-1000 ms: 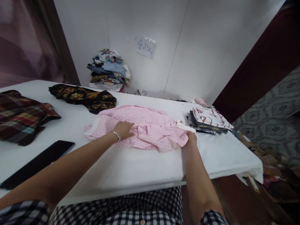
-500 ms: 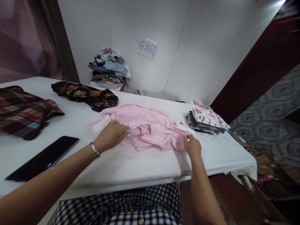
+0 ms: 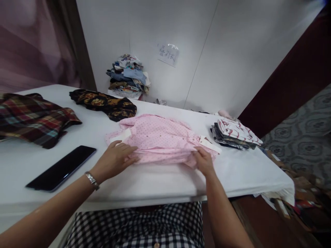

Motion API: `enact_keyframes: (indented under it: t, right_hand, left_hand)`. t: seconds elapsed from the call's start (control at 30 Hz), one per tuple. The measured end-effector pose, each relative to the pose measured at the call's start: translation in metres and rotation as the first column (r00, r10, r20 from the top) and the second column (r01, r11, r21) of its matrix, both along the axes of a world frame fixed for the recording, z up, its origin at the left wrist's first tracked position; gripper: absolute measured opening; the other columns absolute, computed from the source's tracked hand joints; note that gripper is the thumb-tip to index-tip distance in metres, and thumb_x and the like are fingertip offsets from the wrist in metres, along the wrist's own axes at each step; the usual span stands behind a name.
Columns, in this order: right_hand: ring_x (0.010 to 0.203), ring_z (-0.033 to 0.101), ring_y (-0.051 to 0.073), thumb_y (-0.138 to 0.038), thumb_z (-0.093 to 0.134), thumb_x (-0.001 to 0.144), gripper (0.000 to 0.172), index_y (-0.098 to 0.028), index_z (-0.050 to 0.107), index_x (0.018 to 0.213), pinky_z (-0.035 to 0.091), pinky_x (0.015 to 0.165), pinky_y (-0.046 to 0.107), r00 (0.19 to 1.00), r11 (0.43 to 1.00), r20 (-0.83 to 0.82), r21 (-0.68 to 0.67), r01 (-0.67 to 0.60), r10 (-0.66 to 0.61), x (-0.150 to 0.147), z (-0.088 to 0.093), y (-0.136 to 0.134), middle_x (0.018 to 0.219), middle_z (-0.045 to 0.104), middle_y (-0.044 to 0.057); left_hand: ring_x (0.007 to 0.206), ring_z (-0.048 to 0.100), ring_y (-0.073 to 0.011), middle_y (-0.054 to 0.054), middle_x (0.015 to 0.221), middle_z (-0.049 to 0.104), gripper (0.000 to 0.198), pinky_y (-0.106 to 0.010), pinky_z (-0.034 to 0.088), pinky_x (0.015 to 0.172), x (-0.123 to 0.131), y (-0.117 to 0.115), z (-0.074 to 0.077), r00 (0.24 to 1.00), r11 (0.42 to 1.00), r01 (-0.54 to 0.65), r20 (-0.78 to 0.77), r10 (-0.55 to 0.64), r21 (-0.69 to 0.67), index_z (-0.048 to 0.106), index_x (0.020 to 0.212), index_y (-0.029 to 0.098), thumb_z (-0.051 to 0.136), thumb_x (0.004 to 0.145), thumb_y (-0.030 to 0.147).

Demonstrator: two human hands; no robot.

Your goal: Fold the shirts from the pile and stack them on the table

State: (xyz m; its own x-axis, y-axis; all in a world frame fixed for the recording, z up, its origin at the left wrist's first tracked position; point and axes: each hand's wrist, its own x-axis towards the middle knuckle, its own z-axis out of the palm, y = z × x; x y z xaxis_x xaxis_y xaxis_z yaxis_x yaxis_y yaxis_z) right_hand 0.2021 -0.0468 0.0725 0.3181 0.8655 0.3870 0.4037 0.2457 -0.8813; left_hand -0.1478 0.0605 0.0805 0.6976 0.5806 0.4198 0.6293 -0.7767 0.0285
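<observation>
Head view: a pink dotted shirt (image 3: 165, 132) lies on the white-covered bench (image 3: 160, 184), in the centre of the frame. White bands are noted at its left and right ends, with a row of buttons between. Its near edge is drawn into a long, straight fold running left to right.

The left hand (image 3: 116, 160), left of centre, pinches the left end of this fold between thumb and fingers; a silver band (image 3: 92, 181) circles its wrist. The right hand (image 3: 204, 161), right of centre, grips the other end in the same way. The hands are well apart, the fold stretched between them.

Left of the left hand lies a dark-screened phone (image 3: 62, 168), apart from the shirt. A plaid garment (image 3: 38, 120) occupies the left edge of the frame; a black patterned garment (image 3: 103, 105) lies behind the shirt, upper left of centre. A folded stack (image 3: 235, 132), striped piece uppermost, sits near the shirt at right. A clothes pile (image 3: 128, 77) stands against the wall (image 3: 224, 62), below and left of a handwritten sign (image 3: 168, 55).
</observation>
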Motion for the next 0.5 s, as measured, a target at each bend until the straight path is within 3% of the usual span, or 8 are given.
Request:
enact_keyframes:
  t: [0.1,0.23,0.37,0.5]
  right_hand:
    - [0.069,0.055,0.015,-0.043,0.062,0.077,0.025,-0.019,0.066,0.08,0.044,0.064,0.026,0.985,0.996,-0.143,-0.004,0.091,-0.091,0.017,0.015,-0.009,0.073,0.064,0.0]
    - [0.058,0.047,0.012,-0.048,0.064,0.077,0.03,-0.018,0.064,0.075,0.038,0.055,0.024,0.992,0.986,-0.117,-0.155,-0.057,0.039,0.017,0.008,-0.026,0.062,0.055,-0.002]
    - [0.049,0.037,0.01,-0.053,0.063,0.078,0.037,-0.018,0.059,0.067,0.03,0.048,0.022,0.975,0.975,-0.216,-0.205,-0.09,0.045,0.015,-0.007,-0.039,0.052,0.046,-0.005]
    - [0.055,0.041,0.01,-0.05,0.062,0.079,0.034,-0.018,0.059,0.069,0.033,0.052,0.022,0.984,0.975,-0.179,-0.22,-0.045,0.005,0.013,-0.009,-0.033,0.058,0.048,-0.005]
  left_hand:
    - [0.099,0.06,-0.022,-0.004,0.1,0.069,0.029,-0.046,0.03,0.103,-0.004,0.0,-0.001,0.999,0.999,0.044,-0.001,-0.044,0.011,0.064,0.106,0.023,0.052,0.088,0.043]
    - [0.086,0.06,-0.0187,-0.002,0.088,0.068,0.021,-0.041,0.037,0.094,-0.002,-0.006,0.004,0.993,0.991,0.11,0.035,-0.113,0.074,0.067,0.089,0.022,0.047,0.091,0.03]
    - [0.078,0.057,-0.0173,-0.004,0.088,0.067,0.023,-0.034,0.041,0.079,-0.008,-0.014,0.006,0.982,0.977,0.115,0.129,-0.139,0.179,0.067,0.103,0.023,0.048,0.091,0.023]
    - [0.073,0.056,-0.0159,-0.004,0.086,0.066,0.024,-0.03,0.041,0.07,-0.018,-0.023,0.002,0.983,0.975,0.127,0.111,-0.149,0.18,0.066,0.107,0.021,0.048,0.091,0.021]
